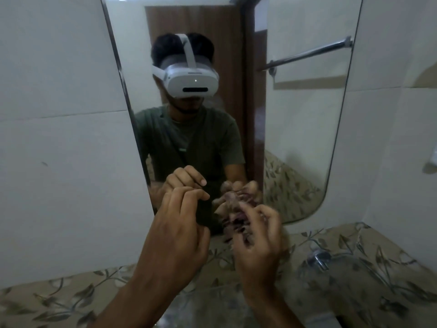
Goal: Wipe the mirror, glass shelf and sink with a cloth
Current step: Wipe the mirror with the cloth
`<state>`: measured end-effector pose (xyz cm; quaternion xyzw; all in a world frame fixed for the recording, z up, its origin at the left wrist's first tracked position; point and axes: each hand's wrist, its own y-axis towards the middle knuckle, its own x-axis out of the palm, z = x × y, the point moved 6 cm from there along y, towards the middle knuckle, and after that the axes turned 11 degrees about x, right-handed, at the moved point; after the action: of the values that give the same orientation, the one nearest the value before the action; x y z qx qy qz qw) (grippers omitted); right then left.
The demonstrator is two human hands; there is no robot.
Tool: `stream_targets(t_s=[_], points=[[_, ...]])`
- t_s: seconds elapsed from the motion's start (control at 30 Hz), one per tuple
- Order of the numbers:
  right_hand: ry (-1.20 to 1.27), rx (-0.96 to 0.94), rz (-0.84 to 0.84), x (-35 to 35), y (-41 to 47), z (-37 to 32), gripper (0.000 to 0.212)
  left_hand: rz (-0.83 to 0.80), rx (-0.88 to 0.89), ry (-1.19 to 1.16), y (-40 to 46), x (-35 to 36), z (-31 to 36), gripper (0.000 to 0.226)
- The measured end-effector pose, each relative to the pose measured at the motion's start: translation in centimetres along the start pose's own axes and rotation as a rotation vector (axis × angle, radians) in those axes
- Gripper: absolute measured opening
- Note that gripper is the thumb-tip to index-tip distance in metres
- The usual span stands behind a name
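- The white wall tiles (59, 91) fill the left side; a band of leaf-patterned tile (71, 297) runs along below them.
- My left hand (179, 230) is raised in front of the lower left part of the mirror (307, 138); its fingers are curled in loosely with nothing between them; the fingertips sit close to the glass, though I cannot tell whether they touch it.
- The mirror stands tall between the white tiles, its lower right corner rounded; in it I see myself in a green shirt (189, 138) and a white headset (192, 82), with a brown door (224, 43) behind me.
- My right hand (257, 242) is just beside the left one, a small gap between them; it is closed around a bunched cloth (234, 209), dark reddish and blurred.
- The cloth is pressed up near the bottom edge of the mirror, low and about at its middle; its reflection meets it there, so it looks to be touching the glass.
- Further right in the mirror a metal towel bar (307, 54) shows on a reflected wall.
- Low on the right, a shiny metal tap (319, 258) sticks out from the patterned tile; too blurred to say more.
- At the bottom, between my forearms, a pale shiny area shows; I cannot tell what it is.
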<state>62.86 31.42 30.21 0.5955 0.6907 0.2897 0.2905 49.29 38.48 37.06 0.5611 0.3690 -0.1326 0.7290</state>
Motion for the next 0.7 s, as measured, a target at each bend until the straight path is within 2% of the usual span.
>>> stream_targets(t_s=[0.13,0.2,0.3,0.37,0.43,0.53,0.7], points=[[-0.026,-0.186,-0.140,1.6,-1.9,-1.6,0.030,-0.017,0.025,-0.012,0.2,-0.1,0.4,0.042],[0.013,-0.128,-0.099,0.7,-1.0,-0.6,0.032,-0.008,0.024,-0.008,0.1,-0.4,0.2,0.046],[-0.033,0.008,0.069,-1.7,0.8,2.1,0.031,-0.021,-0.020,-0.004,-0.6,-0.4,-0.5,0.058],[-0.070,0.110,0.140,-2.8,1.4,3.7,0.037,-0.036,-0.042,-0.010,-1.1,-0.1,-0.6,0.059],[-0.065,0.129,0.155,-3.0,1.6,3.9,0.039,-0.037,-0.033,-0.014,-1.5,0.2,-0.3,0.056],[-0.044,0.127,0.084,-1.9,0.5,2.8,0.043,-0.060,-0.039,-0.013,-2.2,1.3,0.3,0.055],[-0.050,-0.006,-0.130,0.0,-1.2,0.4,0.042,-0.092,-0.059,-0.035,-3.7,2.7,0.7,0.057]])
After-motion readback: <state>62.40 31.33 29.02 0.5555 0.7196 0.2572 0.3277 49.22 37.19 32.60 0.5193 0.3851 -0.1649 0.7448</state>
